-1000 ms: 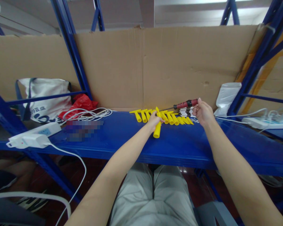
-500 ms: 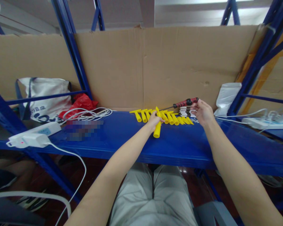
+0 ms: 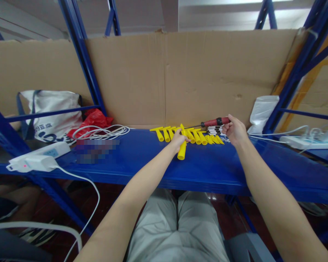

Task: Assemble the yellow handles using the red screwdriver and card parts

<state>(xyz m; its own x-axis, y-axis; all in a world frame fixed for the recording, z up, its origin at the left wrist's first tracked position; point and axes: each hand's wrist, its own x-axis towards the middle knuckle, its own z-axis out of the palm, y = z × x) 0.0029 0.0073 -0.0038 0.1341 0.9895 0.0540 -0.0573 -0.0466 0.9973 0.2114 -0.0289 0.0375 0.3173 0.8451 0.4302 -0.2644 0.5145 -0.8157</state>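
Note:
My left hand (image 3: 177, 140) is closed around a yellow plastic T-shaped piece (image 3: 182, 150) that rests on the blue shelf (image 3: 142, 160). My right hand (image 3: 235, 131) grips the red and black handle of a screwdriver (image 3: 213, 122); its thin shaft points left toward the top of the held piece. A row of several more yellow pieces (image 3: 196, 136) lies on the shelf between my hands. A small stack of flat dark and white parts (image 3: 215, 129) sits just behind that row, under the screwdriver.
A coil of white cable (image 3: 101, 131), a red plastic bag (image 3: 94, 118) and a white tote bag (image 3: 53, 114) lie at the left. A white power strip (image 3: 38, 158) sits at the left edge, another (image 3: 303, 142) at the right. Cardboard (image 3: 180, 76) backs the shelf.
The screwdriver in my right hand wobbled slightly, tipping up and coming back level. My left hand and the yellow piece stayed in place.

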